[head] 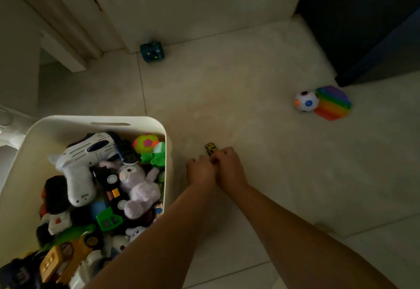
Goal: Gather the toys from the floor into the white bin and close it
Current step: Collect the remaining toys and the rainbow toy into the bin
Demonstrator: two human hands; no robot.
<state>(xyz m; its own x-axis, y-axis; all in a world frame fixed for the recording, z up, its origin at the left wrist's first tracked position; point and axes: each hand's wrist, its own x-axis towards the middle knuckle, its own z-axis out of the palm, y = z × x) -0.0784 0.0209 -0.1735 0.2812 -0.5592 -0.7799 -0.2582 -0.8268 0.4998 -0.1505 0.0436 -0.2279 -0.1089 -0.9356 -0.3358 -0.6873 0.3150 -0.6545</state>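
The white bin (167, 152) stands on the floor at lower left, filled with several toys, among them a white toy gun (84, 159) and a purple plush rabbit (139, 188). Just right of the bin, my left hand (200, 171) and my right hand (228, 167) are pressed together low over the floor, fingers curled. A small yellow toy car (211, 148) sticks out at my right hand's fingertips, which close on its near end. Whether my left hand holds anything is hidden. No lid is in view.
A white ball with coloured dots (305, 101) and a rainbow pop toy (333, 102) lie together on the tiles at right. A teal cube toy (151, 51) sits by the far wall. Dark furniture (363, 27) fills the upper right; a door frame (68, 38) stands upper left.
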